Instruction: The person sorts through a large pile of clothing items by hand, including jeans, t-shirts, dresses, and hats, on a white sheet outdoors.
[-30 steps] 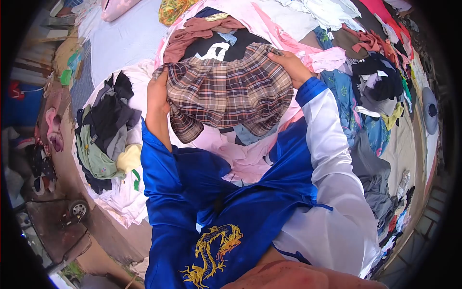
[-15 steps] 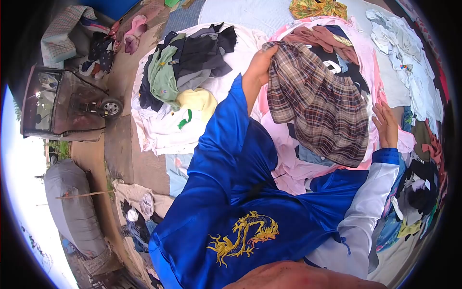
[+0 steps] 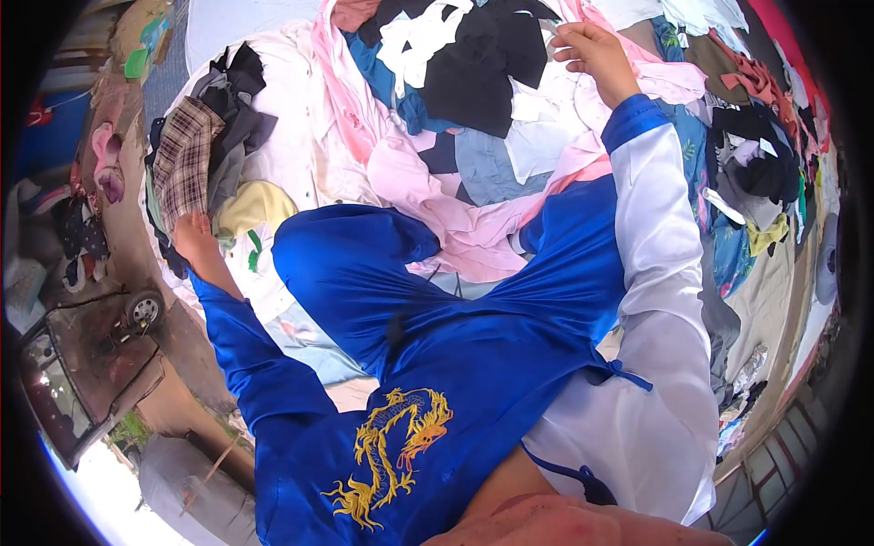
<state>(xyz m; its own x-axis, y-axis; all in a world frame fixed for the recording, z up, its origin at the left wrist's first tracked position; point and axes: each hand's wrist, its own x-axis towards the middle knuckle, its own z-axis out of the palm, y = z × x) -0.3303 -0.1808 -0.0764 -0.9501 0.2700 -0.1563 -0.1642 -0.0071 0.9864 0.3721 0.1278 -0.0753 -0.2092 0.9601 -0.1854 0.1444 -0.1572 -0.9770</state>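
A brown plaid garment [image 3: 186, 146] lies over the left clothes pile, beside black and grey clothes [image 3: 238, 109]. My left hand [image 3: 195, 238] is at its near end, with the fingers closed on the cloth. Just right of it is a pale yellow garment [image 3: 258, 207] with a green strip on white cloth. My right hand [image 3: 594, 56] is raised at the upper right, fingers apart and holding nothing. The nearest clothes to it are a black garment [image 3: 487, 68] and a white-and-black piece [image 3: 421, 41], lying in the middle pile.
Pink cloth [image 3: 437, 205] spreads in front of my crossed legs. More clothes [image 3: 756, 159] are heaped at the right. A dark three-wheeled vehicle [image 3: 82, 364] and a grey covered load [image 3: 187, 491] stand at the left. Pink shoes [image 3: 107, 164] lie on the ground.
My left hand has carried the plaid garment from the middle pile leftward onto the left pile. My right hand has moved up and left, and the view has shifted right.
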